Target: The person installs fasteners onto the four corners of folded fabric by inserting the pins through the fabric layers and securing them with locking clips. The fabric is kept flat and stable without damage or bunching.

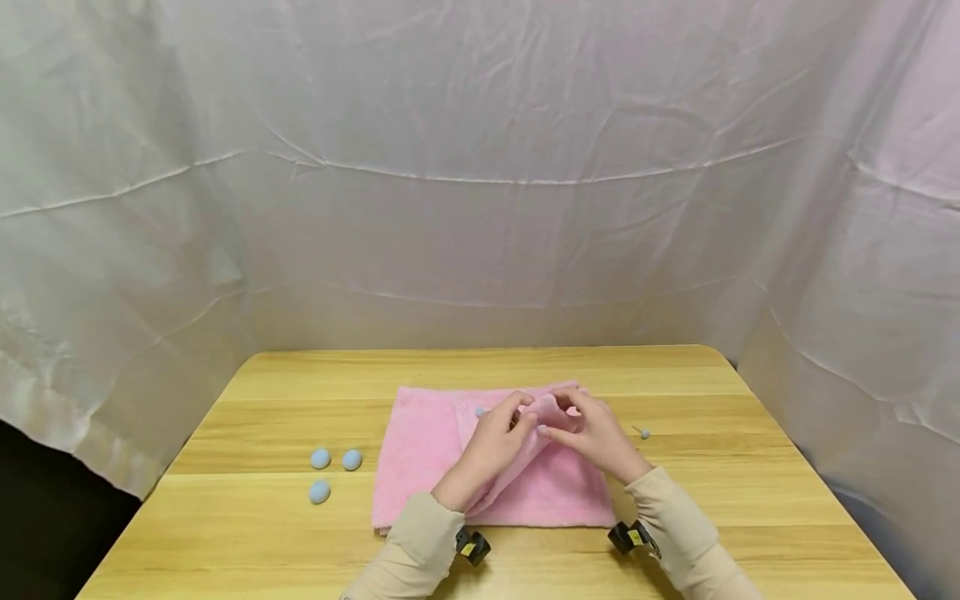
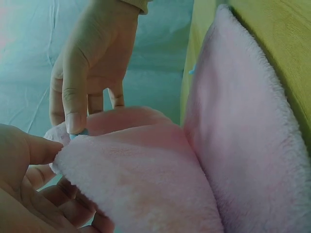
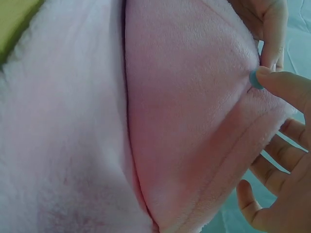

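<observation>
From where I stand, the left grip (image 1: 491, 437) pinches a raised edge of the pink cloth (image 1: 558, 492), which lies on the bench (image 1: 757, 492) under both grips. The right grip (image 1: 596, 429) is narrow, its thumb holding a blue piece (image 3: 254, 79) against that lifted fabric. The work looks partway: 1 blue bead (image 1: 480, 412) sits just beyond the left grip, while 3 blue balls (image 1: 352, 460) left of it and 1 blue-headed pin (image 1: 645, 434) right of the right grip seem unused.

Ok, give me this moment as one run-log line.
left hand: pinching edge of pink cloth | right hand: touching blue piece at cloth | three round blue pieces: on table, left of cloth
</observation>
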The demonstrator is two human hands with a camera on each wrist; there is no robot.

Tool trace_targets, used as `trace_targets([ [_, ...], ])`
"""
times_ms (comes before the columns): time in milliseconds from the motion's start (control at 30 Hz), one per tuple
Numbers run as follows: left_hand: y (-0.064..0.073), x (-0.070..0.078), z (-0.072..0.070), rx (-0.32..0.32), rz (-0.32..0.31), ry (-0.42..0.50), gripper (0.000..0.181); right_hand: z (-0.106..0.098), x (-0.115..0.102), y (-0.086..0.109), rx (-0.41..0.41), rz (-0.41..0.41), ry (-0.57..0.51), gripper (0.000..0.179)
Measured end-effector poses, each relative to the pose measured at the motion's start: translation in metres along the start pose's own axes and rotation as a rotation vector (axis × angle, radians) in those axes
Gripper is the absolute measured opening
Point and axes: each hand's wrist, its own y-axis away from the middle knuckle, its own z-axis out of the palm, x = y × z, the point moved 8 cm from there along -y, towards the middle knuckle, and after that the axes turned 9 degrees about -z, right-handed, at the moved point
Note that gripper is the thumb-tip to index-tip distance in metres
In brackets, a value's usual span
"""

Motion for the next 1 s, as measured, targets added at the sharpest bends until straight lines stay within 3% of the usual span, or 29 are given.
trace_targets([
  [233, 0.000, 0.000, 0.004, -0.007, 0.005, -0.027, 0.011, 0.003, 0.003, 0.002, -0.031, 0.047, -0.029, 0.038],
  [567, 0.001, 0.001, 0.011, -0.028, 0.048, -0.085, 0.012, 0.005, 0.002, 0.003, -0.051, -0.005, -0.043, 0.028],
  [1000, 0.001, 0.003, 0.013, -0.043, 0.068, -0.152, 0.012, 0.008, 0.004, 0.004, -0.092, 0.061, -0.062, 0.024],
])
